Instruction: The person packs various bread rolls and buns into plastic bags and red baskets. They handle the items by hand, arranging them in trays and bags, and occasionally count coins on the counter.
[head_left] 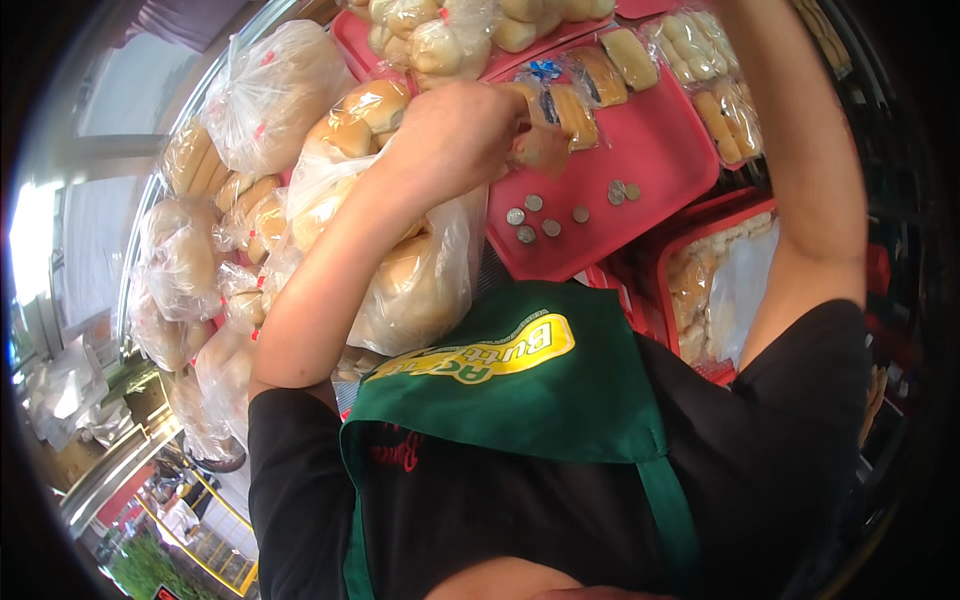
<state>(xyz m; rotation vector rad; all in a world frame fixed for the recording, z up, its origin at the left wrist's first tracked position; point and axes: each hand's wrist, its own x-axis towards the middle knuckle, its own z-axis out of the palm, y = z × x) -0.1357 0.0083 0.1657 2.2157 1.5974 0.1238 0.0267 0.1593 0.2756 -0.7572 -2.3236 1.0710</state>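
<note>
My left hand (478,128) reaches over the packed bread, its fingers curled together and partly blurred. What they hold, if anything, I cannot make out. Under my left forearm sits a clear plastic bag of round bread rolls (415,285). Beside the fingers, wrapped bread pieces (572,115) lie along the far side of a red tray (665,150). Several silver coins (552,228) are scattered on the tray's near part. My right arm stretches up past the top edge of the picture, so that hand is out of sight.
Bagged bread (275,100) is piled along a glass case at the left. More bagged rolls (440,40) fill a red tray at the far side. A second red tray (672,285) with pale baked pieces stands at the right, beside my right arm. I wear a green apron (600,400).
</note>
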